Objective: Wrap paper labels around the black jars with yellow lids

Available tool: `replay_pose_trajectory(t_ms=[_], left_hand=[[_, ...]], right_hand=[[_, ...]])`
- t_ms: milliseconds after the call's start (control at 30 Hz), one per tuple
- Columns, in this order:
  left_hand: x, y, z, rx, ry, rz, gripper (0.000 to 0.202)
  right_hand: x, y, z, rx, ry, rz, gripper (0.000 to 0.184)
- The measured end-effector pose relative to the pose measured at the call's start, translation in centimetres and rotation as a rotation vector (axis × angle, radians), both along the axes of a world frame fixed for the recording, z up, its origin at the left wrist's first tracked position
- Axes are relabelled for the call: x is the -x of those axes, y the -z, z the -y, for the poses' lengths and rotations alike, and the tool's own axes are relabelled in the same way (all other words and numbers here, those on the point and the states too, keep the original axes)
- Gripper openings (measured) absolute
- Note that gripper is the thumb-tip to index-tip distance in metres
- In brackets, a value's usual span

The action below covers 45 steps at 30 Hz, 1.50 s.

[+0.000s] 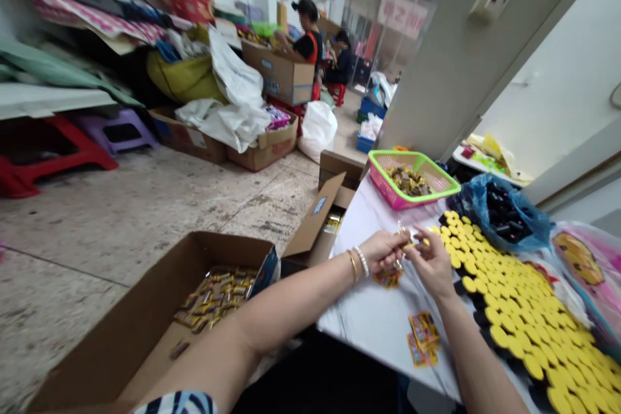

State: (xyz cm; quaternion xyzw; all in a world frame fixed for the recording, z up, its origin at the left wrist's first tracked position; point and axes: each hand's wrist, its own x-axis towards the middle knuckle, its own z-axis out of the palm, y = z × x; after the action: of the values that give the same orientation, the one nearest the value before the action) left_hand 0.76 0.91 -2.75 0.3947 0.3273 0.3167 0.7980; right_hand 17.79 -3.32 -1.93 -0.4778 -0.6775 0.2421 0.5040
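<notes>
Over the white table (361,310), my left hand (383,251) is closed, with its fingertips pinched on a small shiny yellowish piece. Opposite it, my right hand (431,264) pinches at the same small piece, which is blurred and mostly hidden by the fingers. Under my left hand lie some small orange printed cards (387,279). A second little pile of colourful printed cards (423,331) rests nearer the table's front edge. To the right of my right hand spread many round yellow discs (517,301) with black parts beneath them.
A green-rimmed pink basket (378,184) of small brown-yellow pieces stands at the table's far end. Behind the discs is a blue plastic bag (478,197) with black items. Left of the table, an open carton (130,301) holds small wrapped-looking pieces. Two people sit farther back.
</notes>
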Motion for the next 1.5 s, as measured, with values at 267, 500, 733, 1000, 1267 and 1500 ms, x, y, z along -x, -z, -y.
replay_pose_trajectory(t_ms=[267, 500, 733, 1000, 1267, 1500], left_hand=[[0.8, 0.1, -1.4, -0.158, -0.269, -0.010, 0.048], [1.3, -1.1, -1.9, -0.243, -0.264, 0.004, 0.039], [1.0, -2.3, -1.1, -0.323, -0.235, -0.067, 0.036], [2.2, -0.8, -2.1, -0.745, -0.171, -0.561, 0.015], [1.8, -0.6, -1.0, -1.026, 0.125, -0.729, 0.013], [0.8, -0.2, -1.0, -0.943, -0.096, -0.617, 0.006]], right_hand=[[0.0, -7.5, -9.1, 0.027, 0.167, -0.008, 0.041], [-6.2, -11.6, -7.7, -0.261, 0.447, 0.440, 0.030], [-8.5, -4.1, 1.5, -0.128, 0.608, 1.053, 0.022], [-3.0, -3.7, -1.8, -0.246, 0.347, 1.020, 0.023], [-2.6, -1.4, -0.8, -0.271, 0.245, 0.523, 0.023], [-3.2, -1.2, -1.0, -0.068, 0.247, 0.208, 0.027]])
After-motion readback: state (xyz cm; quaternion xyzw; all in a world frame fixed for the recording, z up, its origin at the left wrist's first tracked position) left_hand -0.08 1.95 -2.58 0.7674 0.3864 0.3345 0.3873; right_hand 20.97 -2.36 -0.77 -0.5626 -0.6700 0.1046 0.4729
